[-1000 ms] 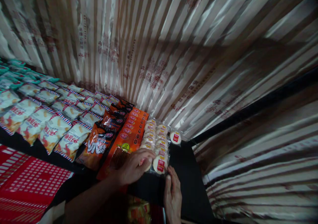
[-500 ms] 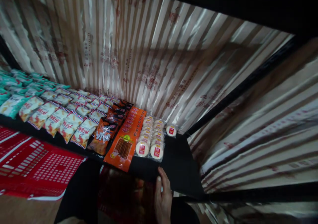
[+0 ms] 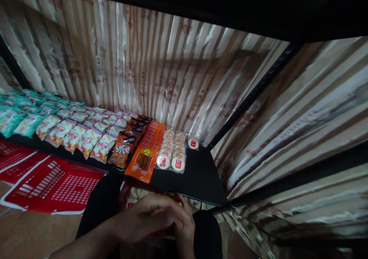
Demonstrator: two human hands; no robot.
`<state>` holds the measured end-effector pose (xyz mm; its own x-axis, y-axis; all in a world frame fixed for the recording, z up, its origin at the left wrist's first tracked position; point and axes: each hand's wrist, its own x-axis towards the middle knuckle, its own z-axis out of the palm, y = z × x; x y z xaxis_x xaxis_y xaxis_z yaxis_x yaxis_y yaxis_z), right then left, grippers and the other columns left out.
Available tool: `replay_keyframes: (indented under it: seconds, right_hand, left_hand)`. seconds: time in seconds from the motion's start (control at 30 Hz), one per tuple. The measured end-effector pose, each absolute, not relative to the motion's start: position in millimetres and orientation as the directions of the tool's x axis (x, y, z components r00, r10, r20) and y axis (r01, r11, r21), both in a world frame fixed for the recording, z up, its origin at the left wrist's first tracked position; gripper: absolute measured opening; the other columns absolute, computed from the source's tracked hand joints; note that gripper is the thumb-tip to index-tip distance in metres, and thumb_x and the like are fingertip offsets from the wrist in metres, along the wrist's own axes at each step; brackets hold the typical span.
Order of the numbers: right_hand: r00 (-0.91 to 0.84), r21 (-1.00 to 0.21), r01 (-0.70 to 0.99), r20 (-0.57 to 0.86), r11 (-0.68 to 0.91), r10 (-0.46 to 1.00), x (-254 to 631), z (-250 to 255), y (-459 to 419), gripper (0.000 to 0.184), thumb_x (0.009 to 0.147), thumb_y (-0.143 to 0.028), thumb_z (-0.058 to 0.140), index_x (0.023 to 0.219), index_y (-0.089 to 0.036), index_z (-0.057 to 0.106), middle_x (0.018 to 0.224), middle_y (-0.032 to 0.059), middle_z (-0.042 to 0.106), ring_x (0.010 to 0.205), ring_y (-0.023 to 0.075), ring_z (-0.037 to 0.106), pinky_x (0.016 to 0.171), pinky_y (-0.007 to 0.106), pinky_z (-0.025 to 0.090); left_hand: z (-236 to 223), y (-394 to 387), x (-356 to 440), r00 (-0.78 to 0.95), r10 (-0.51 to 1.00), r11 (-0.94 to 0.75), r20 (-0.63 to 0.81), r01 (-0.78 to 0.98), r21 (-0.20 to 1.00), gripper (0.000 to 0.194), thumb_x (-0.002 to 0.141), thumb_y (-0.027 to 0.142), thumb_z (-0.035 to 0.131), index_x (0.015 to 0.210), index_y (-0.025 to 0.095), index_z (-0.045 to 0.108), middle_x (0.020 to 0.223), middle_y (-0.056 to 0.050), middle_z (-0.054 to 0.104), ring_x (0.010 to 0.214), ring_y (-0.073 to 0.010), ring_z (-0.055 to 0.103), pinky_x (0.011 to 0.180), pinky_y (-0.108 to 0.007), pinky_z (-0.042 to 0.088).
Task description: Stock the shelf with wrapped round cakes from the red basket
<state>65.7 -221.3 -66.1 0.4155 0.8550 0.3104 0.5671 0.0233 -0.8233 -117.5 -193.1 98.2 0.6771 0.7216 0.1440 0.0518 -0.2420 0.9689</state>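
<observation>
A dark red bag (image 3: 124, 195), with pale round packets (image 3: 137, 192) at its opening, sits between my knees, below the shelf front. My left hand (image 3: 151, 213) reaches across it from the lower left. Its fingers bend down on the right, closed, against my right hand; what they hold is hidden. My right hand (image 3: 186, 224) is closed at the bag's right edge, partly covered by the left. Straight ahead on the black shelf (image 3: 198, 178) stand two rows of wrapped round white crackers (image 3: 171, 151), with one single pack (image 3: 193, 143) behind them at the right.
Left of the crackers lie an orange snack packet (image 3: 145, 155), orange-black bags (image 3: 120, 149), white striped snack bags (image 3: 86, 138) and green bags (image 3: 28, 123). Red baskets (image 3: 71, 182) stand low on the left. Black posts (image 3: 253, 94) and a striped curtain (image 3: 172, 59) bound the shelf.
My left hand has come in from the lower left over the bag and meets my right hand. Pale packets now show at the bag's opening. The view has shifted slightly.
</observation>
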Motion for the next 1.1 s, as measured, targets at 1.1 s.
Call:
replay_keyframes:
  seconds: [1.1]
  right_hand:
    - [0.397, -0.808, 0.589, 0.303, 0.013, 0.866, 90, -77, -202, 0.057, 0.089, -0.048, 0.031, 0.125, -0.008, 0.05, 0.128, 0.0165, 0.052, 0.122, 0.0258, 0.046, 0.1, 0.044, 0.039]
  left_hand:
    - [-34, -91, -53, 0.523, 0.782, -0.603, 0.339, 0.773, 0.197, 0.05, 0.089, 0.035, 0.041, 0.135, 0.017, 0.037, 0.146, -0.012, 0.028, 0.137, -0.0273, 0.017, 0.107, -0.05, 0.024]
